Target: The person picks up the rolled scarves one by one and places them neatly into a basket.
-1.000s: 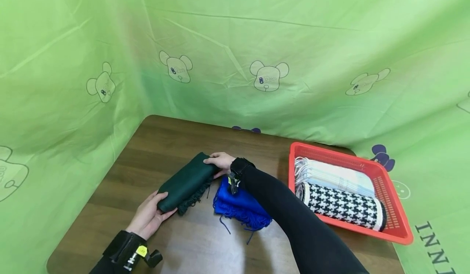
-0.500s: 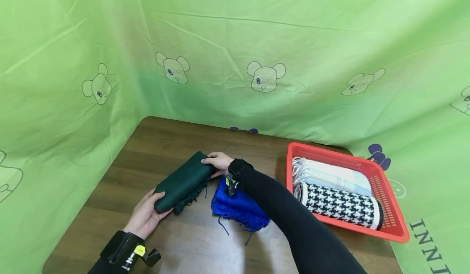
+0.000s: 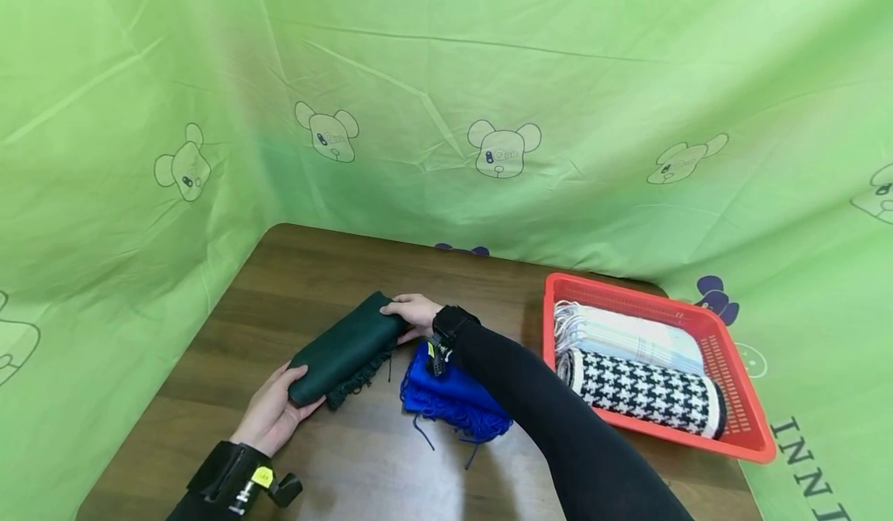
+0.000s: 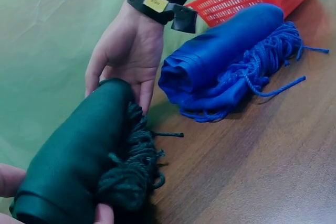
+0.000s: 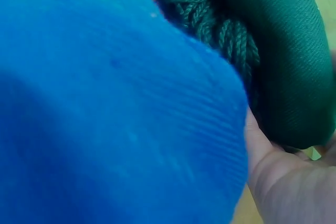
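A dark green scarf, rolled up with a twisted fringe along one side, lies slantwise at the middle of the table. My left hand grips its near end, thumb on top and fingers beneath. At the far end my right hand holds the roll, the thumb side over the edge. In the left wrist view the green scarf spans between both hands. Beside it lies a folded blue scarf with a fringe, partly under my right forearm. That blue scarf fills much of the right wrist view.
To the right stands a red plastic basket. Inside it are a pale fringed scarf and a rolled black-and-white houndstooth scarf. A green printed curtain hangs behind the wooden table.
The head view has shifted slightly, so everything sits a little further left. Both hands keep their hold on the green scarf, with hardly any other movement.
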Demonstrator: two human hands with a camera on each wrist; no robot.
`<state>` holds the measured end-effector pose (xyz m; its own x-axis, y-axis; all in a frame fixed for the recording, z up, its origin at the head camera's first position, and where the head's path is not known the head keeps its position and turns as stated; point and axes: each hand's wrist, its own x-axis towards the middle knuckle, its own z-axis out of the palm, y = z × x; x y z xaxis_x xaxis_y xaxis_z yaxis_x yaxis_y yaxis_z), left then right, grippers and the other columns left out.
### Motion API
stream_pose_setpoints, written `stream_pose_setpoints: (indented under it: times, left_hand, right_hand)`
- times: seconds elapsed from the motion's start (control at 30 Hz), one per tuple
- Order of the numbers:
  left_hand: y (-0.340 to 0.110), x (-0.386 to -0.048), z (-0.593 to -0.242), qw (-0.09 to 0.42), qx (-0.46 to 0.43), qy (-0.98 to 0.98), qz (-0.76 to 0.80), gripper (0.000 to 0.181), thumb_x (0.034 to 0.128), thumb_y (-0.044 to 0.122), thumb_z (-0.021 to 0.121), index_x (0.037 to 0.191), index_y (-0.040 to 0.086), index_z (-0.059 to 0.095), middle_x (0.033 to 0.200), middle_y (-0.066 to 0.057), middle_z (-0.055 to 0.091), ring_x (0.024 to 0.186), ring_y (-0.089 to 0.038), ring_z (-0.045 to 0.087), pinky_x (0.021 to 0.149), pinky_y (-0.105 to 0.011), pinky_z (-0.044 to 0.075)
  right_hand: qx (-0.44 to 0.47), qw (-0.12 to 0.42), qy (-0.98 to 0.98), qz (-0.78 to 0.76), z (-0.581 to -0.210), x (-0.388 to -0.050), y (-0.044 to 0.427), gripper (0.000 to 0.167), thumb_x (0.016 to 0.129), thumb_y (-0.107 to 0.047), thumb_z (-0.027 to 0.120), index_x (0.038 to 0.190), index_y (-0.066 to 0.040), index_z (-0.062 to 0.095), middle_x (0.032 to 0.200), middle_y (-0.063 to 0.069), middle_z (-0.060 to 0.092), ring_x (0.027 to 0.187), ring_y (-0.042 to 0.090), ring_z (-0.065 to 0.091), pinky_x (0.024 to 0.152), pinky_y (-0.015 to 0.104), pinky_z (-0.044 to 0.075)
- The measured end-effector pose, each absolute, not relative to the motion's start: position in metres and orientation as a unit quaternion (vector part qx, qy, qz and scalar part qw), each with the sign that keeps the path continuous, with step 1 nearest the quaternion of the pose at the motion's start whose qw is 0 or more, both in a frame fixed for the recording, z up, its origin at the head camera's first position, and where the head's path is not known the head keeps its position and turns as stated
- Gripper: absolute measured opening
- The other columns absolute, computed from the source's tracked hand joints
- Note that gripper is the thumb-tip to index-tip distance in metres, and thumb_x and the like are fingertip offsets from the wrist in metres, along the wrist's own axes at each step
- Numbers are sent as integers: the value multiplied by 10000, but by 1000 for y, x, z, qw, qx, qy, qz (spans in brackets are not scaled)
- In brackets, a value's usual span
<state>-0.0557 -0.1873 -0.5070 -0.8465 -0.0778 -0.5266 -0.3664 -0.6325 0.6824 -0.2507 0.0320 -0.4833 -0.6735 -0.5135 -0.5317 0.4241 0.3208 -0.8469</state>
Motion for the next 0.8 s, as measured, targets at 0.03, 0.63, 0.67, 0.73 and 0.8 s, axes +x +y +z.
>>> stream_pose_setpoints:
  times: [0.03,0.63,0.67,0.73,0.8]
  left_hand:
    - [-188,-56,-507,83,-264,418,865,786,1152,191,419,1713,155,-130,1753,-138,16,1552,-264,220,1107,-393,498]
    - [-185,-70,-478,72,-232,430,870,705,1148,170,462,1728,153,60,1708,-80,147,1449,-203,344,1074,-376,528]
    - [-184,-72,-475,72,-227,432,870,706,1149,172,461,1728,152,57,1711,-79,147,1458,-206,337,1080,-377,522]
    - [-183,-75,-469,73,-221,435,870,703,1152,171,451,1730,155,51,1722,-74,141,1477,-206,322,1082,-374,517]
    - [-182,-78,-463,76,-213,439,870,708,1155,172,443,1733,153,34,1744,-76,121,1500,-211,304,1082,-369,513]
  right_hand:
    - [-30,403,703,-585,-484,-250,33,674,1057,-185,623,1639,19,350,1678,298,299,1453,479,450,1063,602,535]
    - [-31,360,674,-644,-466,-256,51,575,1073,-162,600,1589,18,423,1596,315,429,1361,504,554,1073,583,533]
    - [-31,357,673,-647,-464,-256,53,573,1076,-165,594,1591,17,419,1589,317,439,1361,507,555,1078,586,528]
    - [-32,353,670,-652,-460,-256,57,559,1086,-161,581,1591,15,419,1581,319,452,1369,512,549,1092,589,516]
    - [-32,349,665,-659,-456,-257,61,569,1091,-157,573,1606,11,400,1589,321,445,1387,520,532,1106,598,499]
